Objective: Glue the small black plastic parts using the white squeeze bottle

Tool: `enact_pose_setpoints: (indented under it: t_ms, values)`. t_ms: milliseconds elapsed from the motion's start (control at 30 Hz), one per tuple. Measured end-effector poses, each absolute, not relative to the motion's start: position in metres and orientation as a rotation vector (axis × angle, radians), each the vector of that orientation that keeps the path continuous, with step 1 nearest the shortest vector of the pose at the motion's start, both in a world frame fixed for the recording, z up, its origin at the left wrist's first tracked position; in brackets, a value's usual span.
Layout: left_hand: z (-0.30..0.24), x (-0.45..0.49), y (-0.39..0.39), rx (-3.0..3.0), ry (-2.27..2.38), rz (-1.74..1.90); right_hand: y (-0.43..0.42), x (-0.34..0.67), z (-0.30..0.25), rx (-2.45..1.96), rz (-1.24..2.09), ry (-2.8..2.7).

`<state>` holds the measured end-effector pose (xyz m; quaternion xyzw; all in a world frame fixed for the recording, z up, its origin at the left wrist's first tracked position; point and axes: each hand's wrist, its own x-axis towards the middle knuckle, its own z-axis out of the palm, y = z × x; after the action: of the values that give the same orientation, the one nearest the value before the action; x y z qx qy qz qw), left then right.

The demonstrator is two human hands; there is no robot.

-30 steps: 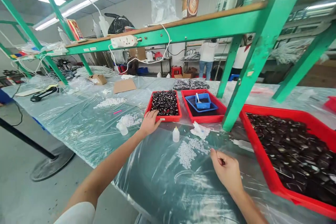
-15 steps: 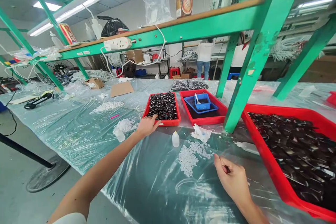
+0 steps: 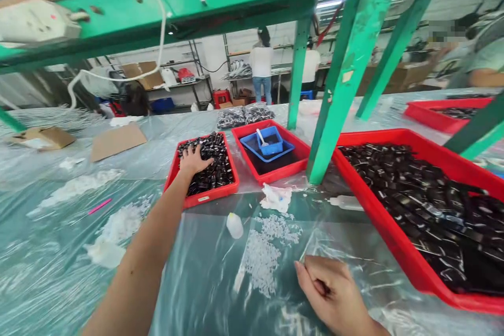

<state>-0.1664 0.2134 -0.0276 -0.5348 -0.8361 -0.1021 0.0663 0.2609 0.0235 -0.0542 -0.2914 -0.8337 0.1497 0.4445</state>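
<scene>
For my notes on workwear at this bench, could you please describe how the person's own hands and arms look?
The left hand and right hand are bare: no gloves, and no ring, watch or bracelet that I can make out. The left forearm is uncovered where it shows, with one small dark spot; neither sleeve is in view.
</scene>
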Motion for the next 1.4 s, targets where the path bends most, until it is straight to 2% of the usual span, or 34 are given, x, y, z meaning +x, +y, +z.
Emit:
enact_pose_setpoints:
  t_ms: [200,600,1000,1400]
  values:
    - [-0.039,-0.172,0.233,-1.603,-2.562,-0.174,0.023,0.257,-0.058,-0.726,0.367,-2.114]
    - [-0.023,-0.144,0.194,-1.952,-2.404,-0.028,0.019,0.255,-0.054,-0.727,0.387,-2.021]
    - [-0.015,-0.127,0.193,-1.795,-2.421,-0.239,0.022,0.263,-0.046,-0.7,0.31,-2.018]
    - [0.053,-0.116,0.162,-1.826,-2.41,-0.603,0.034,0.265,-0.051,-0.784,0.389,-1.912]
